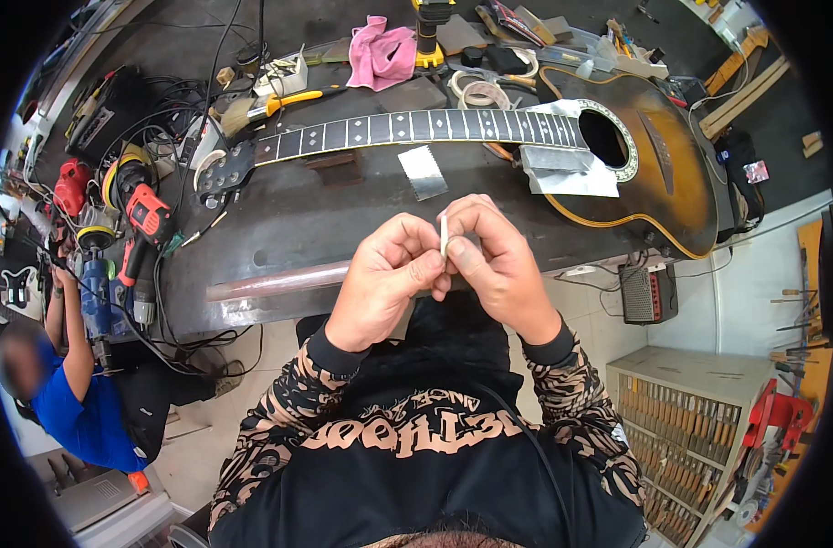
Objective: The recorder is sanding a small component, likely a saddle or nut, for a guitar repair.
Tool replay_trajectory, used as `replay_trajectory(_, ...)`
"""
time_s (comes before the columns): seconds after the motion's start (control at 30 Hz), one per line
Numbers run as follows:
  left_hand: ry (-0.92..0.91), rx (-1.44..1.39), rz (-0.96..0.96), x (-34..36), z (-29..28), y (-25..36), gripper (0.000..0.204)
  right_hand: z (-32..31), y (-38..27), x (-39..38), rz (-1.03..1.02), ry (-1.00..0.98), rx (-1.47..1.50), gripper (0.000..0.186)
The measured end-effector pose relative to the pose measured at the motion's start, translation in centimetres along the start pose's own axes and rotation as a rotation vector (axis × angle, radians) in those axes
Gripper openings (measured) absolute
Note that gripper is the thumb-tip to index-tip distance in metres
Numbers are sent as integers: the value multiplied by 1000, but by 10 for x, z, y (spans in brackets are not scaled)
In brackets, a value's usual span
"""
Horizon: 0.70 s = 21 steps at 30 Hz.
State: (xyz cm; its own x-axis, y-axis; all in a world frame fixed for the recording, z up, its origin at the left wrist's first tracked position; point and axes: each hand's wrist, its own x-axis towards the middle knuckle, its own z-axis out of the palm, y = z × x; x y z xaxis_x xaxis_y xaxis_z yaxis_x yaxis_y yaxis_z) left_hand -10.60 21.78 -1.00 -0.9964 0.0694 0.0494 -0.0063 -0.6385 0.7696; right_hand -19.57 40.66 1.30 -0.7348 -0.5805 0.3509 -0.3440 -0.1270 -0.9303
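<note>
One lg dark workbench (361, 196) fills most of the view. On it, a sunburst acoustic guitar (690, 155) lies face up, neck (380, 130) & headstock (225, 172) twd the L, body to the R. Thin silvery-white sheets (571, 173) lie on its top, by the fretboard's end & just beside the soundhole (603, 137). Co-worker in a blue top (92, 416) is off to the L, arms stretched out. Grey cabinet (672, 370) w/ rows of small items stands at lower R.

L hand (389, 274) & R hand (498, 265) meet over the bench's near edge, in front of the torso. Long reddish strip (279, 280) lies along that edge, L of them. Red-&-black power tool (147, 215) is farther L; pink cloth (380, 55) at the back, past the neck. Small silvery plate (423, 173) lies flat btwn neck & hands.

Smallest: pale thin piece (444, 235), roughly upright, well apart from the guitar. Thumb & index of each hand pinch it, tips nearly together; other fingers curl in, partly hidden, so can't tell if they touch it.
</note>
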Motion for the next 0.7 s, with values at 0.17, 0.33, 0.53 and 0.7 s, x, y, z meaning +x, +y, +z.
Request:
replay_trajectory(0.17, 38, 252, 226, -9, -9, 9, 13, 14, -11, 6, -211, 16, -124, 13)
replay_trajectory(0.33, -30, 498, 356, -14, -20, 23, 12, 24, -23, 15, -491, 26, -372, 30)
replay_trajectory(0.53, 7, 483, 390, -26, -26, 22, 14, 39, -17, 10, -516, 18, -400, 34)
replay_trajectory(0.7, 9, 538, 393, -30, -20, 30, 15, 38, -12, 7, -535, 38, -419, 36)
